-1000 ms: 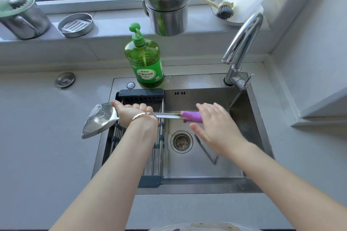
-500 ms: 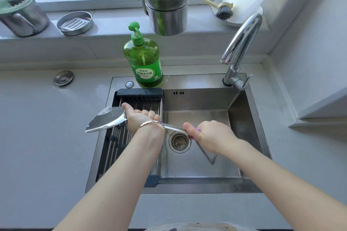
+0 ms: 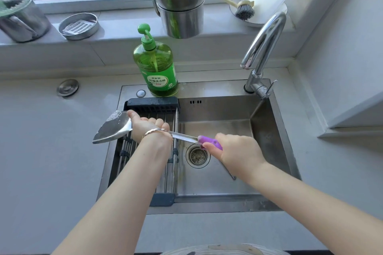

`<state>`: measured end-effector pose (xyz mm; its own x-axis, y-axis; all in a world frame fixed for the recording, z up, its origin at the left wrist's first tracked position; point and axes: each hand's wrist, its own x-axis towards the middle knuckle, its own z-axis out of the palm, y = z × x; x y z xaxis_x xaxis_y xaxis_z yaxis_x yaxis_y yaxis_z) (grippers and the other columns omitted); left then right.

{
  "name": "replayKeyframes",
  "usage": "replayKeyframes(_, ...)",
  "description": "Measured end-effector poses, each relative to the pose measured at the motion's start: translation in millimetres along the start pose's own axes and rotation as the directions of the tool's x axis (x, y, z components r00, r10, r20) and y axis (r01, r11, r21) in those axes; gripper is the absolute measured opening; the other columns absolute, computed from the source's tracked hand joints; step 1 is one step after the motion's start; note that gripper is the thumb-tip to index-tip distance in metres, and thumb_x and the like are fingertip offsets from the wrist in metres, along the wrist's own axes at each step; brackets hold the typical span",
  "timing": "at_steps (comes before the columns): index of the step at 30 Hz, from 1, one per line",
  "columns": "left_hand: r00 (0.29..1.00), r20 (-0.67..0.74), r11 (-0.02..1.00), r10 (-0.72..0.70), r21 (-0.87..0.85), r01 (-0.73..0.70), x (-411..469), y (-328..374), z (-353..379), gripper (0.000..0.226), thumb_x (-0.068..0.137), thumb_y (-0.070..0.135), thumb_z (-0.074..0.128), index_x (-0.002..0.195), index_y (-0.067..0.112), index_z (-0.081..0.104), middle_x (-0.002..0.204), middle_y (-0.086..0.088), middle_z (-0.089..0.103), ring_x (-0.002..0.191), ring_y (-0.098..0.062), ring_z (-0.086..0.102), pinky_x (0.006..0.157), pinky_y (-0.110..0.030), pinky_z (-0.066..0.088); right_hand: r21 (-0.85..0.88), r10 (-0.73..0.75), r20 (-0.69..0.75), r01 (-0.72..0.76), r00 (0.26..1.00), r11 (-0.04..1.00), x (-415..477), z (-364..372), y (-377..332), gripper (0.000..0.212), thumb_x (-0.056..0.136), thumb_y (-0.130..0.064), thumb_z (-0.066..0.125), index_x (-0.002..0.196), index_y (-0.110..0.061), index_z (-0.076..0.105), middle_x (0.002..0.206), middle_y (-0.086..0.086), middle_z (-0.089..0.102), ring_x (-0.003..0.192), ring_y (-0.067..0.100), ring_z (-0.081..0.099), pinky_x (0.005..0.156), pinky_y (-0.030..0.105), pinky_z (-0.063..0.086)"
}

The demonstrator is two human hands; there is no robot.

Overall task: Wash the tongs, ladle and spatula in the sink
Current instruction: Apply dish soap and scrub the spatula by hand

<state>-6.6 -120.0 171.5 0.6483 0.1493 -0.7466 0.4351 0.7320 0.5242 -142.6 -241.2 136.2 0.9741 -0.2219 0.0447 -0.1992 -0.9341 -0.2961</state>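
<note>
Spatula point(image 3: 116, 128) held level over sink point(image 3: 269, 130): left hand point(image 3: 145, 125) clasps neck above drying rack point(image 3: 153, 107), right hand point(image 3: 238, 151) grips purple handle. Soap bottle point(image 3: 156, 68), faucet point(image 3: 263, 47) behind.

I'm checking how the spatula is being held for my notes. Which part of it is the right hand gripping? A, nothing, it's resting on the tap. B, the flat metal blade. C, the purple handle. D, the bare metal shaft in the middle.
C: the right hand is wrapped around the purple handle of the spatula, while the left hand holds it near the blade end.
</note>
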Motion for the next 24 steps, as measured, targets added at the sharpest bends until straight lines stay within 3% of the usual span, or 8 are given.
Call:
replayKeyframes(2,1.000,0.021,1.000,-0.016,0.012,0.015,1,1,-1,0.060,0.091,0.049,0.049,0.053,0.020,0.014,0.032,0.008,0.012,0.025,-0.010,0.010,0.034,-0.010,0.007,0.257,0.113,0.462,-0.254,0.880,0.933,11,-19,7,0.061,0.087,-0.069,0.028,0.057,-0.017,0.041,0.046,-0.004,0.043,0.043,0.016,0.043,0.043,0.023,0.027)
replayKeyframes(4,0.999,0.030,1.000,-0.014,0.001,0.014,4,5,-1,0.059,0.091,0.049,0.048,0.053,0.019,0.014,0.032,0.007,0.012,0.025,-0.010,0.010,0.033,-0.010,0.007,0.530,-0.038,0.739,-0.545,0.673,0.650,20,-32,22,0.052,0.091,-0.058,0.036,0.071,-0.014,0.055,0.048,-0.006,0.045,0.035,0.008,0.033,0.041,0.019,0.030)
replayKeyframes(7,0.999,0.044,1.000,-0.012,-0.025,0.014,9,12,1,0.059,0.092,0.050,0.047,0.053,0.019,0.014,0.031,0.007,0.012,0.025,-0.010,0.010,0.032,-0.010,0.008,0.630,-0.246,0.770,-0.762,0.589,0.150,18,-35,40,0.029,0.099,-0.027,0.037,0.099,-0.007,0.058,0.061,-0.003,0.048,0.039,0.001,0.029,0.040,0.011,0.025)
replayKeyframes(10,0.998,0.057,0.999,-0.038,-0.031,0.040,12,17,1,0.059,0.092,0.050,0.046,0.053,0.019,0.014,0.031,0.007,0.012,0.025,-0.010,0.011,0.032,-0.011,0.007,0.591,-0.399,0.692,-0.790,0.601,-0.164,9,-33,51,0.031,0.088,-0.008,0.048,0.117,0.002,0.052,0.077,0.004,0.055,0.050,0.003,0.041,0.047,0.012,0.038)
replayKeyframes(13,0.998,0.049,0.999,-0.030,-0.017,0.031,15,17,-4,0.060,0.092,0.050,0.046,0.052,0.019,0.014,0.031,0.007,0.012,0.025,-0.010,0.010,0.032,-0.011,0.008,0.658,-0.360,0.696,-0.753,0.621,-0.029,4,-38,49,0.025,0.090,-0.010,0.048,0.112,0.000,0.056,0.077,0.004,0.055,0.051,0.004,0.041,0.049,0.014,0.037)
replayKeyframes(18,1.000,0.018,0.999,-0.008,-0.032,0.008,14,10,-9,0.060,0.093,0.050,0.045,0.052,0.019,0.014,0.031,0.007,0.012,0.025,-0.010,0.011,0.032,-0.010,0.009,0.643,0.057,0.596,-0.519,0.801,0.562,6,-37,32,0.038,0.098,-0.033,0.040,0.072,-0.009,0.055,0.055,0.001,0.048,0.039,0.008,0.031,0.041,0.016,0.024)
replayKeyframes(23,1.000,0.024,0.999,0.017,-0.034,-0.016,18,19,-6,0.059,0.093,0.048,0.046,0.053,0.018,0.014,0.031,0.007,0.012,0.025,-0.010,0.011,0.032,-0.010,0.009,0.721,-0.193,0.683,-0.693,0.705,0.019,0,-41,40,0.025,0.097,-0.014,0.043,0.113,-0.001,0.058,0.069,0.003,0.051,0.047,0.003,0.032,0.041,0.010,0.026)
replayKeyframes(24,0.999,0.037,0.999,0.027,-0.035,-0.026,18,20,-6,0.059,0.093,0.048,0.047,0.053,0.018,0.014,0.032,0.007,0.012,0.025,-0.010,0.010,0.032,-0.011,0.009,0.724,-0.188,0.677,-0.689,0.711,0.001,0,-39,40,0.027,0.096,-0.013,0.044,0.116,0.001,0.056,0.068,0.003,0.050,0.047,0.004,0.034,0.041,0.010,0.027)
